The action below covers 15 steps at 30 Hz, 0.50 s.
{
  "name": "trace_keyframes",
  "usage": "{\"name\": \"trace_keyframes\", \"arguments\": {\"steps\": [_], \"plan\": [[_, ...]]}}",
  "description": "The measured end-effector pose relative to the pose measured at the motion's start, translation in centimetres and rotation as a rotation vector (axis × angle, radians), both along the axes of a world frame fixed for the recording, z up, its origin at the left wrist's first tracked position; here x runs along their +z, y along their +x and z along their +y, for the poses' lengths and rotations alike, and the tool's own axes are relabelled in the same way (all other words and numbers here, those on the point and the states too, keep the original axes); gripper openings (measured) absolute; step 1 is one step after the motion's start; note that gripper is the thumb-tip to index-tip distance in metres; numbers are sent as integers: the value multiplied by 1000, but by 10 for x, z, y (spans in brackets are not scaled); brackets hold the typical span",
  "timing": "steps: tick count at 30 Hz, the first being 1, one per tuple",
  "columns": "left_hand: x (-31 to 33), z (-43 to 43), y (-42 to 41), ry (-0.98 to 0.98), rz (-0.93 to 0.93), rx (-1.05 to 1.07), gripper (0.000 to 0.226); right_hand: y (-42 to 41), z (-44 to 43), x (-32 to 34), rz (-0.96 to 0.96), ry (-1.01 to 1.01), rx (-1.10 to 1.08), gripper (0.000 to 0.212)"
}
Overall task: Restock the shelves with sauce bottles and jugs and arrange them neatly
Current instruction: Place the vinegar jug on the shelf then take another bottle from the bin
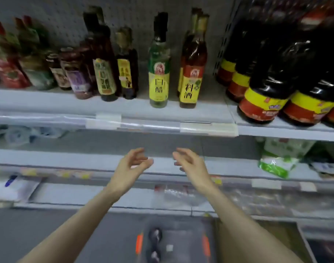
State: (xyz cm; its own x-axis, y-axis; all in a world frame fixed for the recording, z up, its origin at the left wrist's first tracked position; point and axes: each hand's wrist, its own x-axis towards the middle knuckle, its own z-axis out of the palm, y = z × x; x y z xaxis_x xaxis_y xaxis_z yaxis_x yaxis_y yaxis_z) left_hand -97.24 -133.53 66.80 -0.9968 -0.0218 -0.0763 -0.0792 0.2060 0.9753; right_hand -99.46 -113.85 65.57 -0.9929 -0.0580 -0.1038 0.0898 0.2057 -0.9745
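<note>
Head view: left hand [131, 165] and right hand [188, 164] mid frame, apart, fingers loose, holding nothing. Clear bottle [159, 73] and brown bottle [190, 73] upright on top shelf [48, 103].

1. At 12 o'clock, pale bottle [159, 73]: green-and-yellow label, black cap.
2. At 1 o'clock, amber bottle [193, 76]: red-and-yellow label.
3. At 2 o'clock, black jugs [264, 99]: yellow and red bands.
4. At 6 o'clock, grey basket [181, 238]: orange handles.

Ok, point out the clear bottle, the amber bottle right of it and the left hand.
clear bottle [159, 83]: head view, on its yellow label.
amber bottle [190, 89]: head view, on its yellow label.
left hand [130, 168]: head view, on the hand's middle.
</note>
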Motion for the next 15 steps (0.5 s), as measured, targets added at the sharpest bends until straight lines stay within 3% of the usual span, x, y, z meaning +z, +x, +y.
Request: {"name": "trace_keyframes", "arguments": {"steps": [7, 13, 15], "plan": [[-183, -7, 12, 13, -328, 0, 44, 17, -9, -191, -266, 39, -54, 4], [-349, -11, 35, -66, -506, 18, 27, 47, -19, -357, -480, 90, -54, 2], [-373, -11, 39, -63, -528, 52, 26, 52, -20, -384, -503, 110, -66, 2]]}}
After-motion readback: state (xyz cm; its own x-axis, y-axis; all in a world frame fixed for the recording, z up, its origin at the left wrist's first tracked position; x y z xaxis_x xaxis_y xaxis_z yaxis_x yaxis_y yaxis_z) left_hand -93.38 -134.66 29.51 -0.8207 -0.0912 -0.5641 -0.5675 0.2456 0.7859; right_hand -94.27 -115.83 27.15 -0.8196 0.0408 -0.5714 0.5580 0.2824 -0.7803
